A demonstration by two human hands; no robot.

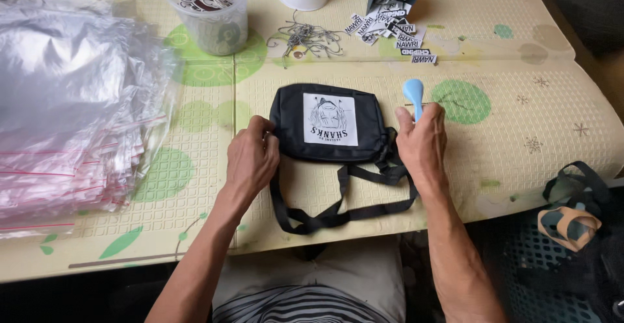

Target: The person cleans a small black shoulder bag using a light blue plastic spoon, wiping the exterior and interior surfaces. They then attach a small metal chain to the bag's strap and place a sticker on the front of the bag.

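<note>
black fabric pouch, rectangular, white printed patch, lies mid-mat on embossed foam mat | left hand fingers pinched on pouch's left edge | right hand clamped round smooth blue plastic tool | webbing strap loops near | glossy clear bags stacked left | wire hooks far

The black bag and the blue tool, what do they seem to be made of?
The bag looks like matte woven fabric with webbing straps; its white patch appears printed. The blue tool in the right hand looks like smooth, slightly glossy plastic.
</note>
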